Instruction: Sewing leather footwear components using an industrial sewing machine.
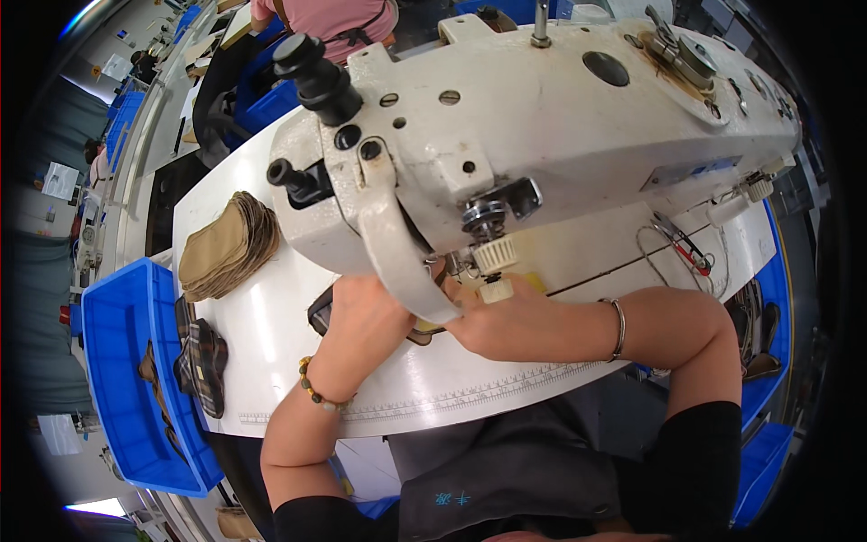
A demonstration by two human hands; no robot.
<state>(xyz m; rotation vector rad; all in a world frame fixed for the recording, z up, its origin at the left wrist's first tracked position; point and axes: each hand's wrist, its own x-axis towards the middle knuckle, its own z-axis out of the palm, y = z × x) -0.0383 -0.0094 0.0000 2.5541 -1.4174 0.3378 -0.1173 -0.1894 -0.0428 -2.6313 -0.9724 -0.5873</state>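
Head: fabric [320, 313] under left grip [368, 309]

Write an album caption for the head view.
Left hand and right hand work at a white sewing machine, tan pieces stacked nearby.

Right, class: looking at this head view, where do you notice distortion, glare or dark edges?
In the head view, the ruler on the white table curves, likely lens distortion; black vignetting rings the picture; glare marks the table's left part; the sewing machine has soft highlights; a bluish bright streak shows at upper left.
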